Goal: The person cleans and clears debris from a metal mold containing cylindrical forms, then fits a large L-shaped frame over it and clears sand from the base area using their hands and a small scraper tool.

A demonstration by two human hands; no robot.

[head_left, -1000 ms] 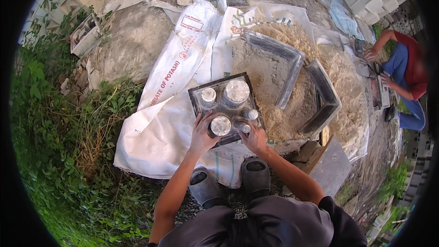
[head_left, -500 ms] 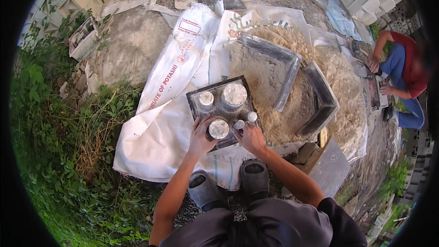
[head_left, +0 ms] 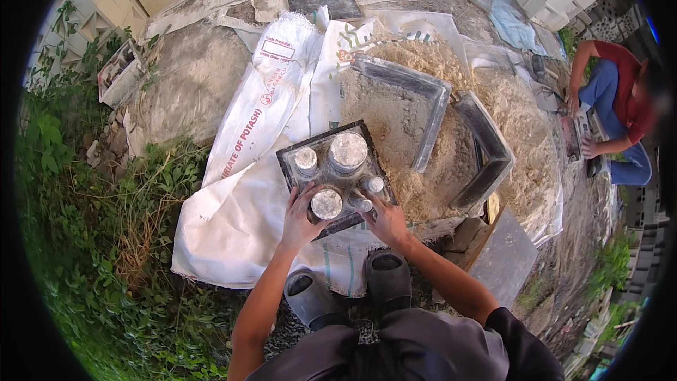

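A square dark-rimmed mould plate [head_left: 330, 180] lies on the white sack, with several upright round cylinders of different sizes on it. My left hand [head_left: 300, 220] curls its fingers round the left side of the near-left cylinder [head_left: 326, 204], which has a pale, crusted top. My right hand [head_left: 387, 223] closes its fingertips about a thin cylinder [head_left: 360, 202] near the plate's right edge; its thumb side is partly hidden. A second thin cylinder [head_left: 371, 183] stands just beyond those fingers. Farther back are the widest cylinder [head_left: 348, 149] and a smaller one [head_left: 305, 160].
Two black L-shaped frame pieces [head_left: 431, 120] [head_left: 493, 159] rest on sandy grey powder [head_left: 384, 109] right of the plate. A flat grey board [head_left: 502, 254] leans nearby. Green plants [head_left: 120, 240] border the left. At right, another person [head_left: 617, 106] crouches, working with both hands.
The whole view has shifted slightly, so the plate appears a little farther left. Both my hands keep their places on the cylinders. The person at right has moved their hands slightly.
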